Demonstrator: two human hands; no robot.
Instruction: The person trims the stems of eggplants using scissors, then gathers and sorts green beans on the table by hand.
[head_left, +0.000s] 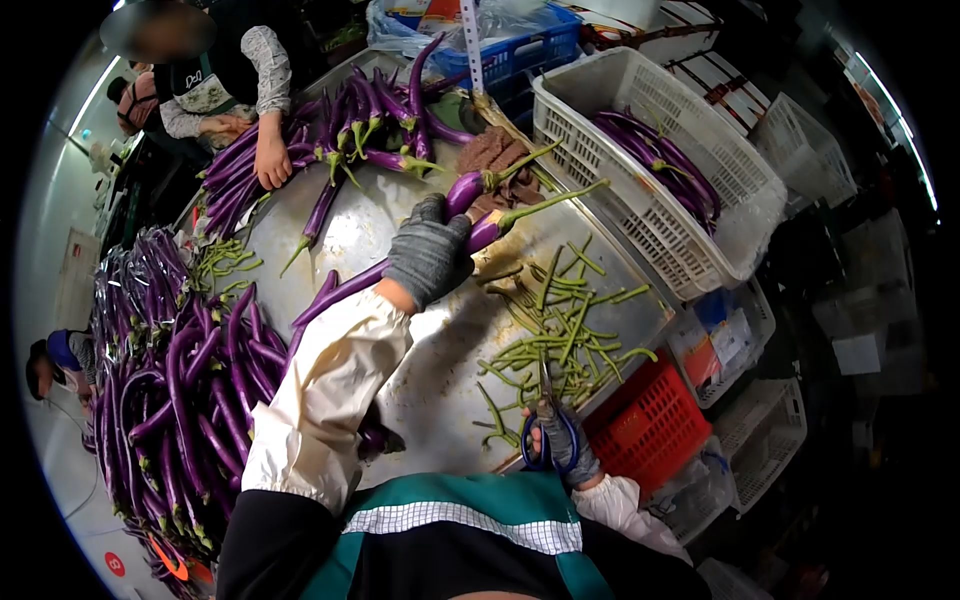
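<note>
Two eggplants point(484, 234) in left hand point(430, 252), gloved fingers closed round them, beyond the stem heap point(572, 325) and to its left. Right hand point(572, 452) at the heap's near edge, gloved, fingers curled about blue-handled scissors point(546, 382); blades toward the heap. Brown cloth point(495, 153) beyond the heap; white crate point(612, 195), holding more eggplants, beyond and right of it.

Metal table point(435, 420), eggplants point(178, 370), green stems point(568, 330), brown cloth point(494, 153)
</note>
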